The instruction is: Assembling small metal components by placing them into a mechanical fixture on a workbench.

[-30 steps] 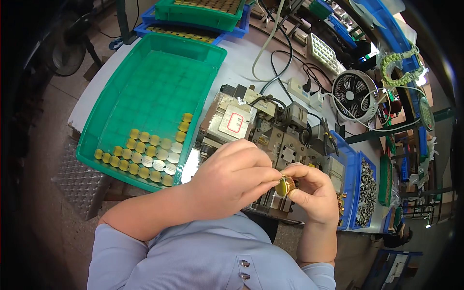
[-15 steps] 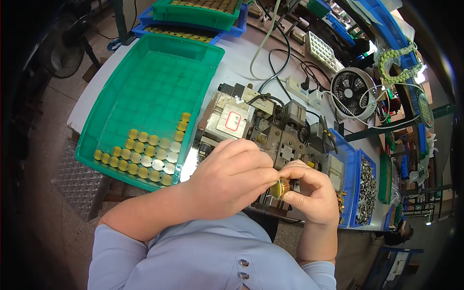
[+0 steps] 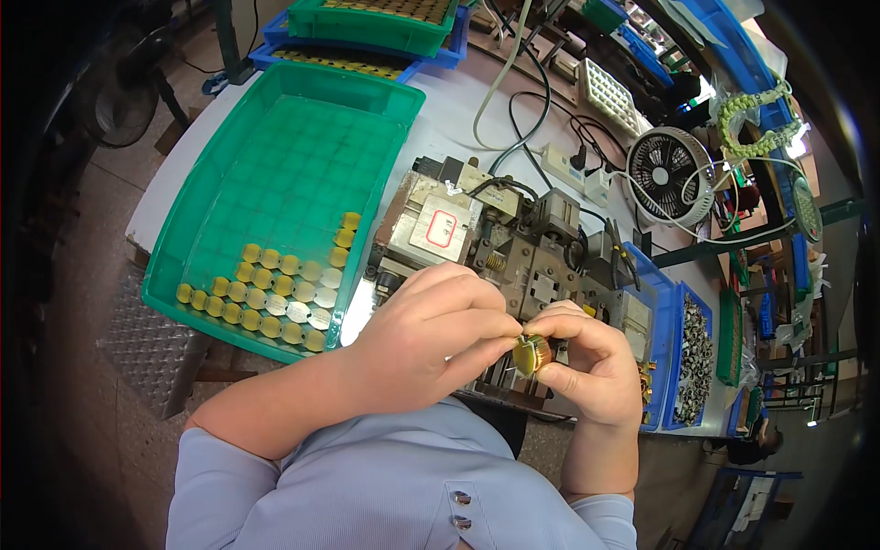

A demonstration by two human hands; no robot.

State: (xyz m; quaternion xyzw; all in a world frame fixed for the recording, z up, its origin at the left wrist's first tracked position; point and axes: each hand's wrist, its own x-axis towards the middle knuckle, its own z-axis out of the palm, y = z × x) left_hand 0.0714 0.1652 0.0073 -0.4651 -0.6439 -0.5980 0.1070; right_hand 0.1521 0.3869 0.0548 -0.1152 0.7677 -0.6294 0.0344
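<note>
A small round part (image 3: pixel 529 356) with a flat yellow face and copper-coloured winding round its side, looking like a wound coil, is gripped between the thumb and fingers of my right hand (image 3: pixel 591 362). My left hand (image 3: pixel 438 335) is closed in a pinch at the upper left edge of this coil. Whatever lies between the left fingertips is too small to make out. Both hands are in front of a metal bench machine (image 3: pixel 440 225) with a light plate on top, and they hide its near side.
Left of the machine stands a green tray (image 3: pixel 275 137), with rows of yellow round parts (image 3: pixel 236 291) at its near end. Stacked trays (image 3: pixel 385 32) rise behind it. On the right are a blue bin of small metal pieces (image 3: pixel 694 362), a desk fan (image 3: pixel 671 179) and loose cables.
The coil has turned a little, so its yellow face shows more. My left fingertips have shifted slightly up and to the left along its edge. My right hand has barely moved.
</note>
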